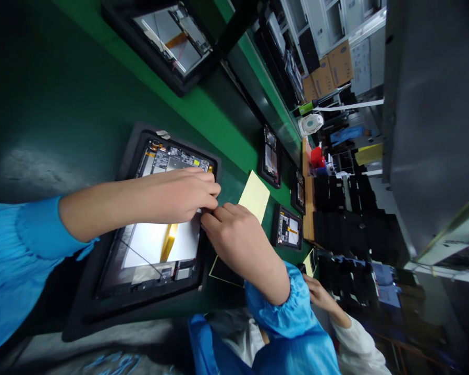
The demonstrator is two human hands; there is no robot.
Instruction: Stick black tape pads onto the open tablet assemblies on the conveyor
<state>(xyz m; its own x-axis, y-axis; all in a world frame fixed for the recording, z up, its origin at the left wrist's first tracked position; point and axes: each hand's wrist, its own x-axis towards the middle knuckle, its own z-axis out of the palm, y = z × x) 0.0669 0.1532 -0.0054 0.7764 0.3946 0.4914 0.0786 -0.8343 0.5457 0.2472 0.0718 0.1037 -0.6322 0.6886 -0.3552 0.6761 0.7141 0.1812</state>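
Observation:
An opened tablet-like device [140,276] with exposed circuit boards, a white panel and an orange-yellow ribbon strip [169,242] lies in a black frame tray [89,307]. My left hand [172,195] reaches over the device, its fingers bent and drawn together near the right edge. Close against it, my right hand [238,234] has curled fingers at the same edge. The fingertips of both hands meet there, and whatever they grip is hidden.
Another open device [172,39] in a black tray lies at the top. Smaller ones [287,229] stand farther along the green table [62,120]. A pale yellow sheet [255,197] is beside my right hand. Another person's hand [320,297] works at lower right.

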